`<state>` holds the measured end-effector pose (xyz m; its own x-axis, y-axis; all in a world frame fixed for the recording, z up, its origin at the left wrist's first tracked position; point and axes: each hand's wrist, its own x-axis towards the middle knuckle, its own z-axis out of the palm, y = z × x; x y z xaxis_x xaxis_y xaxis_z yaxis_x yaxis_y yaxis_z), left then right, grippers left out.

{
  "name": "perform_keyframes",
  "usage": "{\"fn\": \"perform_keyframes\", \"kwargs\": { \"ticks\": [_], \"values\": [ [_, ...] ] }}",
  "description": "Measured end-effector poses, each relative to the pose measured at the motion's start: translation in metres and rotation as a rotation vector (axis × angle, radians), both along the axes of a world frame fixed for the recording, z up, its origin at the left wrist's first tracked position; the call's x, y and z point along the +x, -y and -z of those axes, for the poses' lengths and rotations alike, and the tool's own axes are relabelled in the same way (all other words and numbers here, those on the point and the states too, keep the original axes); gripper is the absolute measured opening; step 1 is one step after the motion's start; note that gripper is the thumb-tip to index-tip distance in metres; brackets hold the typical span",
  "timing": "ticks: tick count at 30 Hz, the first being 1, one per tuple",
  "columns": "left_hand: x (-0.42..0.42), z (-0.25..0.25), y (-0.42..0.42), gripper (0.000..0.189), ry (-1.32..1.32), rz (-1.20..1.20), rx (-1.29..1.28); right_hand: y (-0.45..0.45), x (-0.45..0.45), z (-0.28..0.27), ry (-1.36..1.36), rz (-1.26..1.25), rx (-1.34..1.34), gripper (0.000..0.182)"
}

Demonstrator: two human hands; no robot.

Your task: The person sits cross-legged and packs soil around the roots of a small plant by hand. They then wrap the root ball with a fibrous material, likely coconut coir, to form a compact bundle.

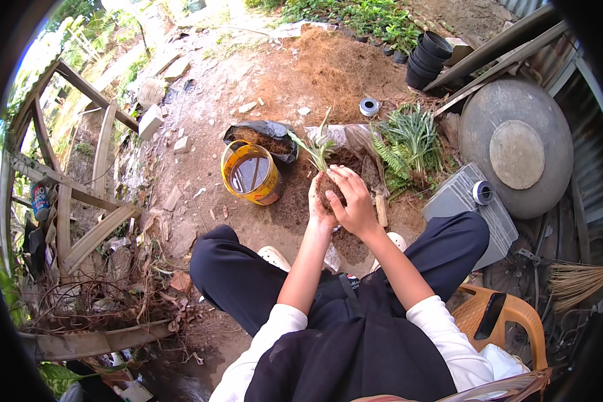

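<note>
Between my left hand [319,203] and my right hand [350,198] is a brown root ball [327,191], pressed from both sides. A small plant with long pale-green leaves [319,152] rises upright from it. Soil sticks to my left fingers. Loose dark soil [301,201] lies on the ground beneath and around the hands. Left of them stands a yellow bucket [253,173] of dark liquid, and behind it a black plastic bag [269,131] holds brown fibre. To the right lies a bunch of spiky green plants [414,140] beside fern fronds [393,160].
A roll of tape [369,106] lies on the ground; another roll [483,192] rests on a grey plastic crate [462,213]. Beyond are stacked black pots [427,60] and a large round basin [547,145]. An orange plastic chair [525,321] stands at my right, broken wooden framing [98,151] at the left.
</note>
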<state>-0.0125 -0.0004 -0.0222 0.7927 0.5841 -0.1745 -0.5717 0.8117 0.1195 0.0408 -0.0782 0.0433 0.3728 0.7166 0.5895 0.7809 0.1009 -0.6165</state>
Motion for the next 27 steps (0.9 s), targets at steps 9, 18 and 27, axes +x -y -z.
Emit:
{"fn": "perform_keyframes", "kwargs": {
  "ticks": [9, 18, 27],
  "values": [
    [0.002, 0.057, -0.019, 0.036, 0.078, -0.132, 0.204, -0.025, -0.006, 0.034, 0.057, -0.035, -0.027, 0.031],
    [-0.009, 0.041, -0.065, 0.032, 0.049, -0.02, -0.061, -0.016, 0.031, 0.138, -0.814, 0.373, 0.155, 0.019],
    [-0.001, 0.047, -0.087, 0.033, 0.058, -0.064, -0.064, -0.072, 0.097, 0.28, -0.345, 0.313, -0.558, 0.04]
  ]
}}
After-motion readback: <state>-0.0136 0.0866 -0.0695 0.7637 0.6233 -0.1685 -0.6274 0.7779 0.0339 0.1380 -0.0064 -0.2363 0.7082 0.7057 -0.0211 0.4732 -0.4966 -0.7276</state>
